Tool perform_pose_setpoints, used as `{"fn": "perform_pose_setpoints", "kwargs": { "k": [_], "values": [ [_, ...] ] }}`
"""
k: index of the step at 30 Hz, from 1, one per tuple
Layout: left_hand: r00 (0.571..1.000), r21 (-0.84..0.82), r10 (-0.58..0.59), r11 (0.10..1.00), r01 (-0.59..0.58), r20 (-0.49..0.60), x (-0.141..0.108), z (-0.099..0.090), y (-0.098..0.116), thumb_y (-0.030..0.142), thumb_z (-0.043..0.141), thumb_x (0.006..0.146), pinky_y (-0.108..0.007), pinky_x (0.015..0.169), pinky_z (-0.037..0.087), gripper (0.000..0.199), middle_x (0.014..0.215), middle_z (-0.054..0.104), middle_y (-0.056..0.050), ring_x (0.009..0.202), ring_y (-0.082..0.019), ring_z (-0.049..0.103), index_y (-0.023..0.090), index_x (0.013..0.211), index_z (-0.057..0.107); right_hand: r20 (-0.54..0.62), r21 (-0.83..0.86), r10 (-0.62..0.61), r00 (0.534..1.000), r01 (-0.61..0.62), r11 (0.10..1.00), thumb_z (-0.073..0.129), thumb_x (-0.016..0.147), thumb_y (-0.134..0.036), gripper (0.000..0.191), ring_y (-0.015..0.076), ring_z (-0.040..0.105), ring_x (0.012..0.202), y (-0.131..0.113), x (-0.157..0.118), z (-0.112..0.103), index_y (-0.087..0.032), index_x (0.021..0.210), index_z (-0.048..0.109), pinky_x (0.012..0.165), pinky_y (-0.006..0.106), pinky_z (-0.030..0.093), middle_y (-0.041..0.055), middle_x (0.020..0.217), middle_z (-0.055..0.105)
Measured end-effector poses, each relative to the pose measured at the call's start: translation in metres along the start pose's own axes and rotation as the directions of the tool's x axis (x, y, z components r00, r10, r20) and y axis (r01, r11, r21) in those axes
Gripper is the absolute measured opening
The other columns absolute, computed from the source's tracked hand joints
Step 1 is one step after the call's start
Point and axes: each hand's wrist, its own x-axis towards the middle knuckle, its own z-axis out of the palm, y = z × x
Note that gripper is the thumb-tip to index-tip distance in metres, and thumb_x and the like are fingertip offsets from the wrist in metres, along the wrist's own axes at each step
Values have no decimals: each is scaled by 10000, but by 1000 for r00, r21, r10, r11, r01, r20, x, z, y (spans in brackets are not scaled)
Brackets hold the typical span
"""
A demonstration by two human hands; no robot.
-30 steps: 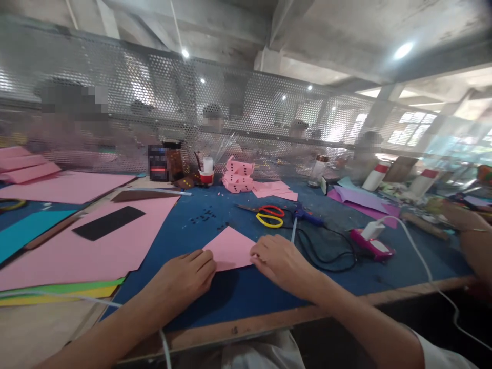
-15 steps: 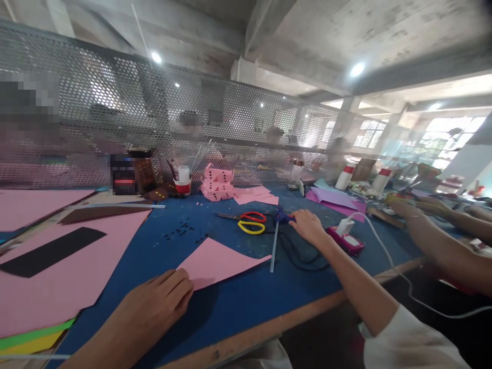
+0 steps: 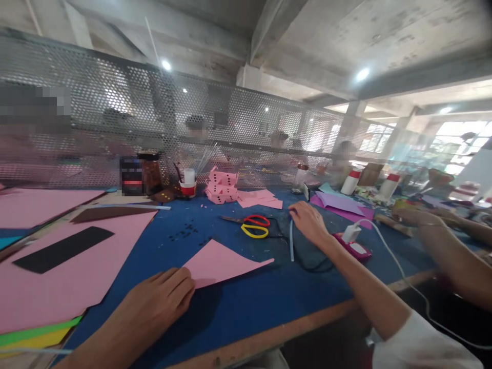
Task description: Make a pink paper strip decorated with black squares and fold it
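My left hand [image 3: 165, 292] is closed on the left corner of a pink sheet of paper [image 3: 223, 261], pinching it near the table's front. The sheet's right corner curls up off the blue table. Further right and back, my right hand [image 3: 309, 220] is closed around a hot glue gun, whose body is mostly hidden under the fingers. A pale glue stick [image 3: 291, 246] sticks out below the hand, and a dark cord [image 3: 309, 265] loops beside it. Scissors [image 3: 253, 226] with red and yellow handles lie between the hands, behind the pink sheet.
Large pink sheets [image 3: 96, 261] with a black strip [image 3: 65, 249] lie at left. Black scraps [image 3: 186, 230] dot the blue table [image 3: 230, 312]. Behind stand folded pink pieces [image 3: 222, 187] and a cup [image 3: 188, 188]. A power strip [image 3: 355, 248] and a person's arm [image 3: 442, 251] are at right.
My right hand has closed over the glue gun, covering its blue body; the glue stick has shifted right and back. My left hand stays on the pink sheet. The view has shifted slightly.
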Motion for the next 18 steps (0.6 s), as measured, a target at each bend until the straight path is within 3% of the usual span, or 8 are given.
{"fn": "perform_pose_setpoints", "kwargs": {
  "k": [3,6,8,11,15,18],
  "values": [
    [992,99,84,991,-94,99,6,-2,-1,67,446,912,-312,648,389,228,771,614,-19,711,-182,566,198,806,598,20,105,-202,979,199,974,412,1009,-287,268,155,544,1115,-43,7,-1,-253,1172,622,965,277,363,43,1180,627],
    [983,156,121,978,-142,137,11,-2,-2,75,458,912,-333,641,387,199,784,617,-23,705,-193,563,194,822,589,90,146,-285,954,271,952,521,965,-356,246,174,574,1071,-68,22,11,-233,1145,635,907,284,399,54,1145,639],
    [982,181,135,971,-158,132,13,0,-3,68,459,906,-341,629,380,201,769,612,-22,691,-197,561,197,810,580,165,139,-302,939,281,950,634,890,-395,277,196,616,986,-72,33,23,-197,1082,663,831,282,430,73,1079,656],
    [981,187,141,969,-165,133,14,5,-9,56,461,899,-346,613,368,202,766,610,-20,687,-197,561,199,813,574,226,112,-308,924,289,951,635,883,-429,287,197,644,899,-70,45,38,-176,1012,678,774,276,446,76,1012,665],
    [975,169,159,968,-184,154,19,8,-19,57,473,893,-353,606,368,181,796,614,-24,697,-205,560,198,843,574,195,75,-292,936,282,956,598,922,-359,256,242,628,989,-73,56,48,-157,1064,665,843,332,444,111,1069,655],
    [970,144,176,969,-201,165,28,7,-26,54,496,874,-351,595,368,163,810,622,-29,695,-205,558,195,846,572,140,70,-252,957,245,967,568,941,-291,245,292,595,1052,-84,59,44,-110,1084,653,896,415,425,168,1105,635]
  ]
}}
